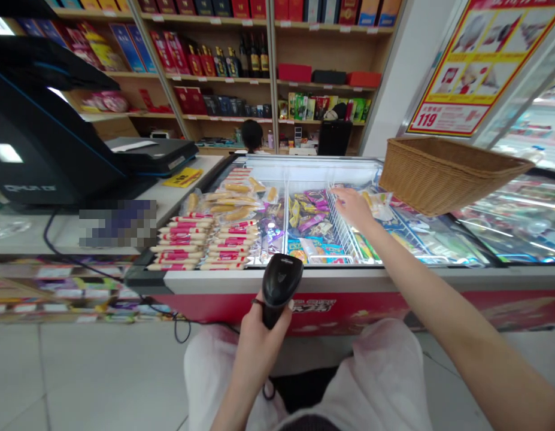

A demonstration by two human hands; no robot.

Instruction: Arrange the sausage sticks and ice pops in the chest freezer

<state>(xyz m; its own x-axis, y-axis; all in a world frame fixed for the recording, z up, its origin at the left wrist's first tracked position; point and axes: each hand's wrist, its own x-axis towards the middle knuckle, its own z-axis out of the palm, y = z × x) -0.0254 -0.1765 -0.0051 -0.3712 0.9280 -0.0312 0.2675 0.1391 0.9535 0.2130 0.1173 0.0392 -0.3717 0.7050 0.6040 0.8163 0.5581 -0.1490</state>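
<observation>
My left hand (262, 335) is wrapped round the handle of a black barcode scanner (282, 280), held upright in front of the chest freezer (268, 281). My right hand (352, 206) reaches over the freezer, fingers stretched out at the top of a white wire divider (342, 230); whether they touch it I cannot tell. Left of that divider lie purple and yellow wrapped packets (311, 209) and a blue packet (331, 251). Rows of sausages with red labels (182, 242) fill the freezer's left end, with clear-wrapped corn cobs (234, 200) behind them.
A wicker basket (452, 167) stands at the freezer's right. On the left counter (160, 206) are a black weighing terminal (48, 126) and a yellow tag (184, 177). The scanner's cable (181, 335) loops low down. A person's head (252, 134) shows behind the freezer, before stocked shelves (272, 78).
</observation>
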